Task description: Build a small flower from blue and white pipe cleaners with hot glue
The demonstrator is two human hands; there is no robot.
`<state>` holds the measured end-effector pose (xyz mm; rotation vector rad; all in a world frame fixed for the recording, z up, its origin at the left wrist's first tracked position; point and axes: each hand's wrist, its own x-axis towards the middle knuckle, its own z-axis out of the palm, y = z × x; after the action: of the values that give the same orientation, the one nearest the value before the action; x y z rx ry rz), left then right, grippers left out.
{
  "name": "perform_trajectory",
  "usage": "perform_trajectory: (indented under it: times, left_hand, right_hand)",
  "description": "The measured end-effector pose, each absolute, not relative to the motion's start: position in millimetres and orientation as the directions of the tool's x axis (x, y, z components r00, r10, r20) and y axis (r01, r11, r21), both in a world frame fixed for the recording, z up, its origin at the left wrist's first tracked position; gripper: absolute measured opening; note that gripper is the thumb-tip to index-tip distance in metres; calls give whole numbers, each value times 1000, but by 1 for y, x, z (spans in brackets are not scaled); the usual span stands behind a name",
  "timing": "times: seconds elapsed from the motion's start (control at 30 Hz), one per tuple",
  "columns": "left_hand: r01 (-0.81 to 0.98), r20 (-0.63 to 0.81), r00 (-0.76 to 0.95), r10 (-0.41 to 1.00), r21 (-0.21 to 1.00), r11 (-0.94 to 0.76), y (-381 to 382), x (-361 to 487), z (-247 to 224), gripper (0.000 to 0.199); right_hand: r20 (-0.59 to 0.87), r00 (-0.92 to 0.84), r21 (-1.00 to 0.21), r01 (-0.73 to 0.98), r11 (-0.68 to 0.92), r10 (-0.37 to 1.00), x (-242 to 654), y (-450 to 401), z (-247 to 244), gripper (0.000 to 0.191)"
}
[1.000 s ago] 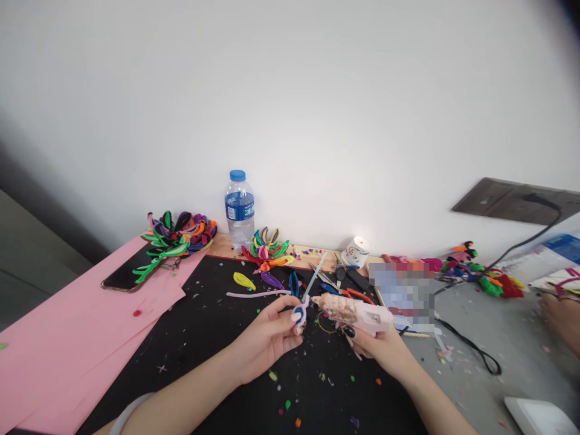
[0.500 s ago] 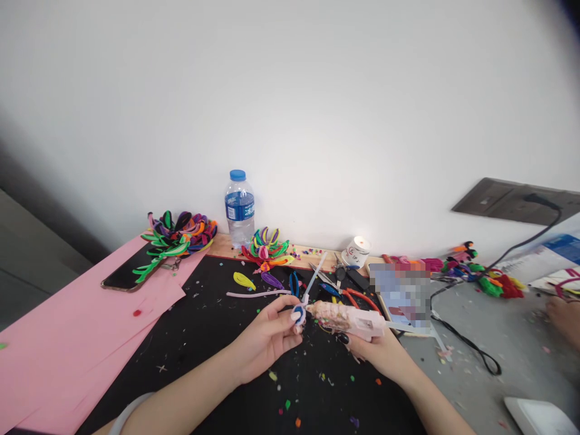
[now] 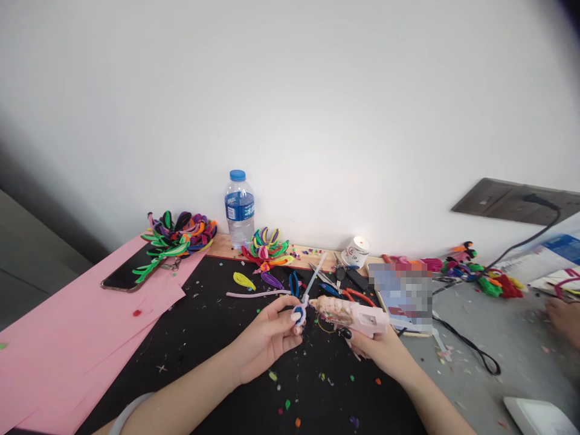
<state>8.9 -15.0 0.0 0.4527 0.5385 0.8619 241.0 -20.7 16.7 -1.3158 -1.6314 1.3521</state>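
Observation:
Between the thumb and fingers of my left hand is a small loop of pipe cleaner, pale outside and blue inside. My right hand is wrapped round a pale pink hot glue gun. Its nozzle points left and stands a little way off the loop. A translucent pale strip rises behind the loop; whether it is joined to it I cannot tell. Beyond my hands lie a yellow loop, a purple loop and a pale pipe cleaner.
A water bottle stands by the wall. At left are a phone, pink paper and bundled pipe cleaners. Orange-handled pliers, a paper cup and a black cable lie right. Another person's hand shows far right.
My right hand has drawn the glue gun slightly to the right, widening the gap between nozzle and loop. My left hand stays nearly still.

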Motion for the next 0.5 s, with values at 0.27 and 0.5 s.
perform_trajectory:
  times: [0.27, 0.5]
  left_hand:
    - [-566, -265, 551, 791, 578, 588, -15, 9, 1, 18]
    - [-563, -265, 547, 794, 585, 583, -15, 9, 1, 18]
  right_hand:
    - [-132, -265, -955, 292, -51, 955, 240, -19, 17, 50]
    - [29, -60, -880, 472, 54, 998, 249, -13, 29, 38]
